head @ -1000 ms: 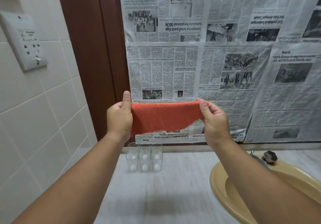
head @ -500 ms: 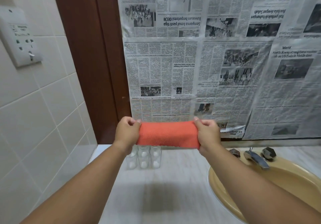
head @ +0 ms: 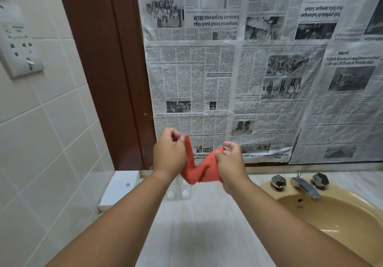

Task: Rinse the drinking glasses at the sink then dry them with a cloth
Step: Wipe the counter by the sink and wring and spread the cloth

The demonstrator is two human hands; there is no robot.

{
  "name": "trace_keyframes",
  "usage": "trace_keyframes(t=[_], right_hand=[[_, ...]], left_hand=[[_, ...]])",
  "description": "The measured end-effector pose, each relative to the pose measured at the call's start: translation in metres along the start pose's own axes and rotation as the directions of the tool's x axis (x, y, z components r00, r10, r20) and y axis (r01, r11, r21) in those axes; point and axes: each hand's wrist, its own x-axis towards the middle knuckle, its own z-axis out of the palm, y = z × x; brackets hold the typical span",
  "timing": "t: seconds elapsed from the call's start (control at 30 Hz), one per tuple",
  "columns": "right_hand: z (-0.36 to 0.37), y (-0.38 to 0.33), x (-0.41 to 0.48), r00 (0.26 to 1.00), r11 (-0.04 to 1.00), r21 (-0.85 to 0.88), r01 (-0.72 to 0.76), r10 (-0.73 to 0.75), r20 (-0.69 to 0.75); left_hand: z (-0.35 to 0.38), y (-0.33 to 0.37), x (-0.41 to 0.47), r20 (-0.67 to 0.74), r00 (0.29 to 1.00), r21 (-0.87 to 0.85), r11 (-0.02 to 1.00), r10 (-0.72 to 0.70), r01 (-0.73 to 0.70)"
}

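Both our left hand (head: pixel 169 153) and right hand (head: pixel 230 163) pinch the cloth (head: pixel 202 167) just above the glasses (head: pixel 184 192) standing at the back of the counter (head: pixel 207 225), so its hanging fold, swung low, could, we judge, knock them over.

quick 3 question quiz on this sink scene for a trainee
1. True or false: the left hand and the right hand both hold the orange cloth.
2. Where do the drinking glasses stand? A) in a hand B) on the counter, left of the sink C) on the floor
3. Short answer: is water visibly running from the tap?
Key: 1 true; 2 B; 3 no.
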Motion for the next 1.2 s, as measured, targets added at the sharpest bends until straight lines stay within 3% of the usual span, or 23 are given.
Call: trace_keyframes(t=[0.07,0.17,0.33,0.43,0.5,0.63,0.77,0.83,1.03,1.2], right_hand=[[-0.017,-0.007,0.011,0.998,0.999,0.041,0.010,-0.007,-0.069],[-0.038,-0.015,0.021,0.997,0.977,0.199,-0.072,0.067,0.030],[-0.038,-0.014,0.019,0.983,0.971,0.201,-0.133,0.102,0.156],[-0.040,-0.013,0.018,0.960,0.964,0.165,-0.208,0.168,0.223],[-0.042,-0.012,0.019,0.947,0.964,0.139,-0.227,0.185,0.263],[-0.045,-0.003,0.023,0.911,0.972,0.079,-0.220,0.176,0.373],[-0.038,-0.006,0.017,0.912,0.979,-0.199,-0.051,0.127,0.391],[-0.029,-0.010,0.011,0.897,0.967,-0.255,0.031,0.086,0.434],[0.000,-0.016,-0.004,0.869,0.994,-0.060,-0.087,0.105,0.484],[0.003,-0.019,-0.012,0.867,0.984,0.121,-0.134,0.057,0.495]], left_hand=[[-0.013,-0.014,0.011,-0.057,0.997,-0.005,0.999,-0.044,0.044],[-0.028,-0.040,0.022,-0.053,0.988,-0.082,0.987,-0.145,0.140],[-0.025,-0.060,0.013,0.068,0.917,-0.250,0.883,-0.392,0.396],[-0.029,-0.067,0.010,0.192,0.874,-0.295,0.824,-0.446,0.485],[-0.033,-0.066,0.008,0.307,0.858,-0.318,0.805,-0.412,0.500],[-0.035,-0.072,0.010,0.443,0.841,-0.205,0.878,-0.311,0.432],[-0.035,-0.066,0.013,0.471,0.859,-0.131,0.947,-0.200,0.293],[-0.029,-0.053,0.010,0.483,0.866,-0.117,0.970,-0.130,0.211],[-0.004,-0.026,0.002,0.602,0.798,-0.159,0.980,-0.001,0.121],[0.006,-0.021,-0.008,0.779,0.626,-0.339,0.869,0.044,0.361]])
